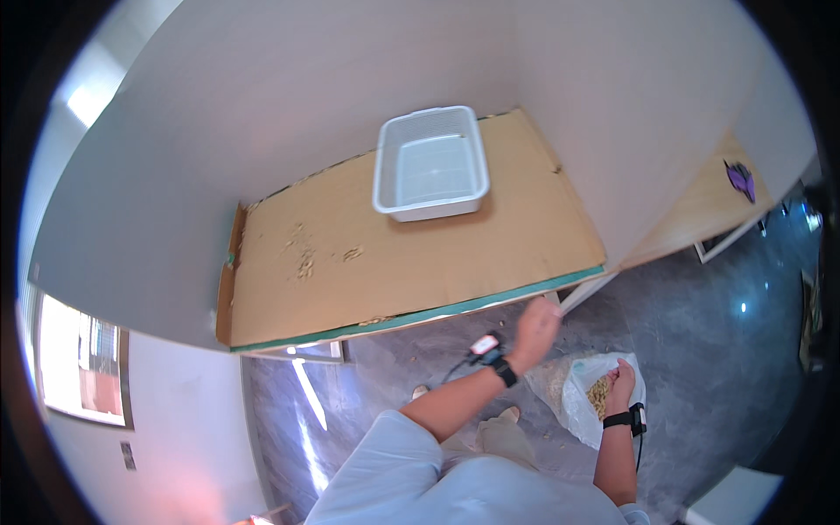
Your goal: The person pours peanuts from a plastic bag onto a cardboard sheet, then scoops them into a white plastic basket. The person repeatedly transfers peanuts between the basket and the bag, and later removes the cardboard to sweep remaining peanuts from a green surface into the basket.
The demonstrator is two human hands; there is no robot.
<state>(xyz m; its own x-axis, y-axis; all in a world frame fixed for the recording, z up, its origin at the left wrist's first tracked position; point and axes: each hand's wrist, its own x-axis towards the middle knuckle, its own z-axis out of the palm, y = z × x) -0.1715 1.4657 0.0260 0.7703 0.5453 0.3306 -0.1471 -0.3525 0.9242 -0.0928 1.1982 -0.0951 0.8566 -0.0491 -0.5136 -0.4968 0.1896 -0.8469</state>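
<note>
My left hand (537, 331), slightly blurred, is near the front edge of the cardboard-covered table, by a white table leg; what its fingers hold, if anything, cannot be made out. My right hand (621, 384) is lower right at the mouth of a white plastic bag (581, 420), with its fingers bent against the bag's rim. Inside the bag lie many small tan pieces (597, 395), perhaps peanuts in the shell. A white plastic basin (433, 167) with ribbed walls stands on the cardboard (420, 262) and looks nearly empty. Tan fragments (305, 259) are scattered on the cardboard's left part.
Grey partition panels (367, 79) rise behind and beside the table. Green tape (459, 305) runs along its front edge. To the right, a purple and black object (740, 180) lies on a wooden tabletop (695, 210). A white-topped item (735, 495) stands at lower right.
</note>
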